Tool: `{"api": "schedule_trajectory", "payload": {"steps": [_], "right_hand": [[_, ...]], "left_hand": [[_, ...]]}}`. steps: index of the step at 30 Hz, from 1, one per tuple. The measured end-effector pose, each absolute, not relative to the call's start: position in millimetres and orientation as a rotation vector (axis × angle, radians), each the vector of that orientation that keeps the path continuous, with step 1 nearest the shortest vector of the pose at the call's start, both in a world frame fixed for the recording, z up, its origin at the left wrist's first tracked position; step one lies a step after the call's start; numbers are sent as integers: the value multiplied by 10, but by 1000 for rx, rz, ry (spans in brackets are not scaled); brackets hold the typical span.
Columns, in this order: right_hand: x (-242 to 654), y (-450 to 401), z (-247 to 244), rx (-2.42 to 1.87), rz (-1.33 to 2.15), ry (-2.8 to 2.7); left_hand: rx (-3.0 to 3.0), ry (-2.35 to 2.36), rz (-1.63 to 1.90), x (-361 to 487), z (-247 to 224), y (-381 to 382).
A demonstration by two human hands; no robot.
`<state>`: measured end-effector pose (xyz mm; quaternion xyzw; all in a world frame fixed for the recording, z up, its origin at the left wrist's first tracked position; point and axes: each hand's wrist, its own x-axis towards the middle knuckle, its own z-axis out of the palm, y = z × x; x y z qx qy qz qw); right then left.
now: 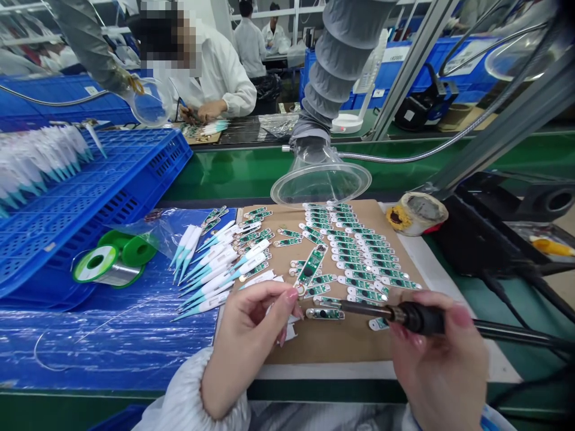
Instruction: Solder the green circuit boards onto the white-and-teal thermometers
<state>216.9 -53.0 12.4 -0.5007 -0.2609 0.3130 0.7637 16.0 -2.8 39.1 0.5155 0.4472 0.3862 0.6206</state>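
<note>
Between thumb and fingers, my left hand [258,335] pinches a small green circuit board [311,265] by its lower end, holding it tilted above the cardboard sheet [309,353]. My right hand [440,347] grips a soldering iron [417,317] by its dark handle. The iron's tip points left, just below and right of the held board; whether it touches a board underneath I cannot tell. Rows of circuit boards [345,251] lie on the cardboard. Left of them is a pile of white and teal digital thermometers [215,269], some partly behind my left hand.
A solder wire spool [117,272] lies on blue plastic film at the left, beside a blue crate [148,173] with thermometers on top. A clear fume hood [321,182] hangs overhead. At right are a small pot [417,212] and black holder. A person [215,78] works opposite.
</note>
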Motion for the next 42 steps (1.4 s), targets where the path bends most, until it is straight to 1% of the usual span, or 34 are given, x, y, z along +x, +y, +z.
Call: {"api": "schedule_trajectory", "payload": {"steps": [8,19,24,30,33,36,37,38,42], "right_hand": [[2101,-479,74,-1076,731,-619],[2093,-453,81,-1063,761,-615],[2098,-462,75,-1075,825,-528],[2180,-467,176,-1009,901,-303],[2230,-467,205,-1028,886,-264],[2265,-483,178,-1053,878,-257],[2274,-490,159,-1056,883,-258],[2282,-498,138,-1056,887,-260],[2310,-522,69,-1047,871,-261]], "left_hand": [[1134,963,868,216,492,-111],[1132,946,865,223,499,-134],[1143,926,886,226,484,-144],[1265,975,899,184,503,-129],[1493,1127,942,-85,598,135],[1776,1556,1095,-511,700,687],[1870,1716,1049,-653,713,904],[1907,1773,1005,-781,708,1118],[2020,1836,676,-1078,496,1772]]}}
